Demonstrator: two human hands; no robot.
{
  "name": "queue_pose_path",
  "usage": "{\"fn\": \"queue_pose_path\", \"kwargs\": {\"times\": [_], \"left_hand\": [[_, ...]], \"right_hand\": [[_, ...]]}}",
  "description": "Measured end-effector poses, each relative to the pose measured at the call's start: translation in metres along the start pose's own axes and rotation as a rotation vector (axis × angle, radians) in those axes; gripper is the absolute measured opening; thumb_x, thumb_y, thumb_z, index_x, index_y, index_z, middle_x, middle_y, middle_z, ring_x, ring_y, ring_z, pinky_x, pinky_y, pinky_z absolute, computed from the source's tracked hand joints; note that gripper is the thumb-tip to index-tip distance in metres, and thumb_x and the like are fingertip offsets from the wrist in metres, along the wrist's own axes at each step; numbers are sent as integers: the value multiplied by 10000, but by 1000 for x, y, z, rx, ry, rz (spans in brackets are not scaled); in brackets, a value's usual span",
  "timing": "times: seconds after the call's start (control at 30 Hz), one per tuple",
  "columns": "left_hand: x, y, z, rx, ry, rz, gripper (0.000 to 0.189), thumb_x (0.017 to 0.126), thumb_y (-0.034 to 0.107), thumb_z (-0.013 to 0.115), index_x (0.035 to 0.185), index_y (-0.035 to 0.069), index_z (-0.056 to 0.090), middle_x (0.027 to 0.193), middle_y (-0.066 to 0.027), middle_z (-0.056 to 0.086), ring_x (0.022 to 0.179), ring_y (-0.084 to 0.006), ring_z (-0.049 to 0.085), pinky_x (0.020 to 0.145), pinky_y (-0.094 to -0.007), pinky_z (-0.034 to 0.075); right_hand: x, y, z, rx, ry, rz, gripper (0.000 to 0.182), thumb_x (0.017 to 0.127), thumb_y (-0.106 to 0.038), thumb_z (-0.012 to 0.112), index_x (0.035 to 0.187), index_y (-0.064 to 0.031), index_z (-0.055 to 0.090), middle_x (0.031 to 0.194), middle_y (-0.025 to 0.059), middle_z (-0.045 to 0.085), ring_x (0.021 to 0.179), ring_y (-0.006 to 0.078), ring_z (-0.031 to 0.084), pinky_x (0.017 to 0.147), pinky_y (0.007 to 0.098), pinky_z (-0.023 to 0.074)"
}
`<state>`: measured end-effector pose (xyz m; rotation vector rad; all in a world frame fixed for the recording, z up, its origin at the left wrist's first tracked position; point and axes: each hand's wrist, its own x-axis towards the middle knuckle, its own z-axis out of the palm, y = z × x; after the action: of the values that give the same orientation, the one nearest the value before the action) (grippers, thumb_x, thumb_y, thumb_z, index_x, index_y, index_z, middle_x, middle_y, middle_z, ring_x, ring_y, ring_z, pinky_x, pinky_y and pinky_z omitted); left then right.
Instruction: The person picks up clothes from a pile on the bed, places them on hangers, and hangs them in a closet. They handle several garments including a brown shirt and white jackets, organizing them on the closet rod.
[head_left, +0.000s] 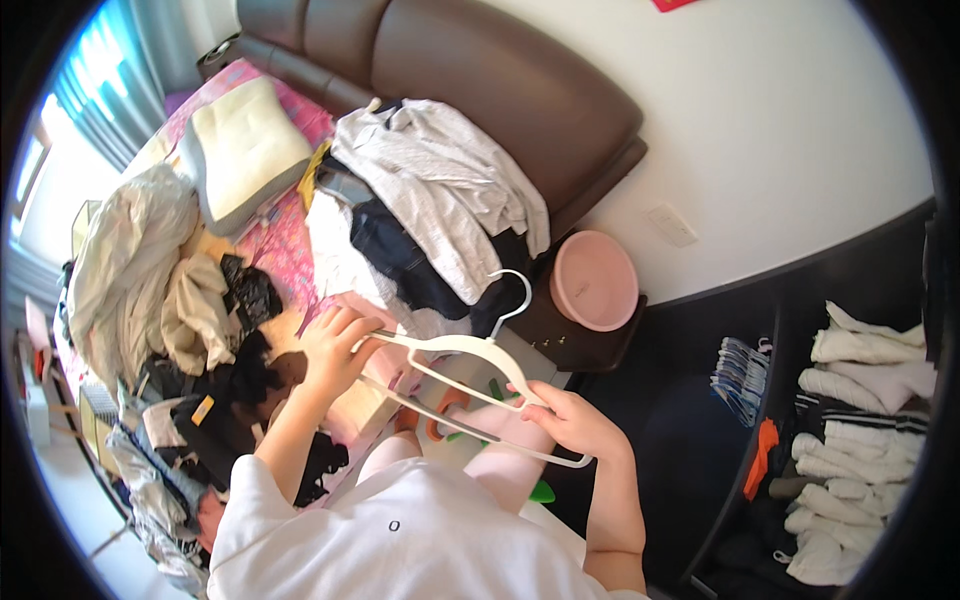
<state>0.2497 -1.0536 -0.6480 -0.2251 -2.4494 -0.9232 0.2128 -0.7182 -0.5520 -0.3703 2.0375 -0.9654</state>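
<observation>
A white clothes hanger (471, 343) with a metal hook spans the space between my two hands, in front of my body. My left hand (335, 346) grips one shoulder end of it, fingers over the top. Near the other shoulder, my right hand (576, 420) closes around the hanger's arm. No garment hangs on it. Just beyond lies a heap of clothes on the bed, with a light grey long-sleeved top (450, 176) uppermost and dark blue jeans (401, 251) under it.
A pink basin (595, 281) stands on a dark nightstand (600, 356) beside the brown headboard (495, 75). Bundled blue hangers (741, 379) and folded white clothes (862, 465) occupy the dark wardrobe at right. A pillow (244, 154) and more clothes (135, 262) cover the bed's left side.
</observation>
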Motion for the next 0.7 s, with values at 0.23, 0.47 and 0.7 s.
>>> {"fn": "queue_pose_path", "kwargs": {"times": [0.23,0.47,0.7], "left_hand": [[-49,5,-17,24,-34,-134,279,630,240,797,787,84,625,716,-55,542,672,-266,517,612,-366,409],[-108,2,-28,248,53,-490,288,654,260,786,810,84,620,744,-55,527,744,-276,510,689,-381,402],[-167,-9,-3,309,50,-833,338,751,270,746,1025,104,638,1085,-87,593,1147,-291,512,1060,-482,300]], "right_hand": [[51,-5,15,364,-482,-83,368,960,-127,535,1303,4,505,1147,63,606,1087,136,550,943,286,436],[154,1,59,338,-769,-65,383,964,-133,507,1328,-14,497,1145,51,620,1022,124,577,886,279,455],[193,2,105,218,-848,-22,317,956,-70,474,1259,-30,555,1074,39,599,962,114,564,858,261,459]]}}
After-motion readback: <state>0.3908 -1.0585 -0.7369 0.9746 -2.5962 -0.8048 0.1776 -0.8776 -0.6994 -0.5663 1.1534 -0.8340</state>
